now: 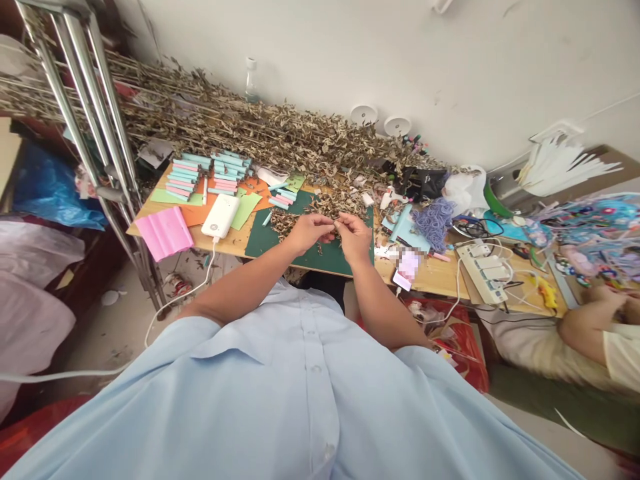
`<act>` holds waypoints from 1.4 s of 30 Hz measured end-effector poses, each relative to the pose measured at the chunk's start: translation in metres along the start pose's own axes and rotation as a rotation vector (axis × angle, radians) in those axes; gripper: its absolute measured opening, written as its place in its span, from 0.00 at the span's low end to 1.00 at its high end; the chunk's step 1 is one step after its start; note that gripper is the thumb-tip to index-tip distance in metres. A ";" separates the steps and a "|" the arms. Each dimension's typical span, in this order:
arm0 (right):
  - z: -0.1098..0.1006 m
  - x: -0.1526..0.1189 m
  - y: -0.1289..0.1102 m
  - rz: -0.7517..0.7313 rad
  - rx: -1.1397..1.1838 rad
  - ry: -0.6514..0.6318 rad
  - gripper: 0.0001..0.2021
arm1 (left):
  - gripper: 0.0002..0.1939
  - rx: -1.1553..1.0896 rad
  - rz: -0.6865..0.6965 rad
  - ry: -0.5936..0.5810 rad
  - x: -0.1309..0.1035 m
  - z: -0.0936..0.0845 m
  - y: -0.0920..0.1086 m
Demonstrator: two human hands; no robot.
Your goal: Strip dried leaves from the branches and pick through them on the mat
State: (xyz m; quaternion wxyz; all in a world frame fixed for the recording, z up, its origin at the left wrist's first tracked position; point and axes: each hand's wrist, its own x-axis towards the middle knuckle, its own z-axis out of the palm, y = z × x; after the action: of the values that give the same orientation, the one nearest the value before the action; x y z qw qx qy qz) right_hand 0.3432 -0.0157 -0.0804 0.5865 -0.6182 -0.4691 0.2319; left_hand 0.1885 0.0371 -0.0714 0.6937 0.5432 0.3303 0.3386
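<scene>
Over a dark green mat point(270, 250), my left hand point(311, 232) and my right hand point(354, 235) meet at the fingertips. Both are pinched around something too small to make out. Dried leaves point(345, 201) lie in a loose heap just behind the hands, and more crumbled bits point(285, 223) are beside my left hand. Small blue and pink paper rolls point(283, 198) sit to the left of the heap, with larger stacks of rolls point(230, 167) farther left.
Dried stems point(280, 133) line the wall. A white power bank point(220, 217) and pink paper point(165, 233) lie left. To the right are a phone point(407, 270), purple yarn point(434, 223), a power strip point(483, 273) and another person's arm point(590, 320). Metal poles point(95, 133) stand left.
</scene>
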 end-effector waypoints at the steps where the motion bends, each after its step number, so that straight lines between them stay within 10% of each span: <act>1: 0.003 -0.003 0.001 0.020 0.054 -0.014 0.17 | 0.09 -0.076 -0.037 0.000 0.000 0.002 -0.001; 20: 0.019 -0.019 -0.003 0.140 0.173 -0.156 0.17 | 0.10 -0.303 -0.148 0.071 -0.018 -0.010 0.000; 32: 0.025 -0.043 0.000 0.194 0.127 -0.001 0.14 | 0.06 -0.224 -0.105 0.116 -0.024 -0.002 -0.006; 38: 0.003 -0.023 -0.008 0.206 0.204 0.225 0.11 | 0.04 -0.141 -0.138 0.167 -0.025 -0.010 -0.008; 42: -0.019 -0.027 -0.013 0.196 0.158 0.066 0.12 | 0.08 -0.095 -0.104 0.180 -0.021 -0.029 -0.010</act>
State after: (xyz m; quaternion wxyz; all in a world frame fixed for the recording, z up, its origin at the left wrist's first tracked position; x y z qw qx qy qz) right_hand 0.3428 -0.0497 -0.0710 0.6230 -0.6203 -0.3672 0.3037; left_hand 0.1545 0.0335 -0.0848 0.7028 0.4591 0.4024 0.3651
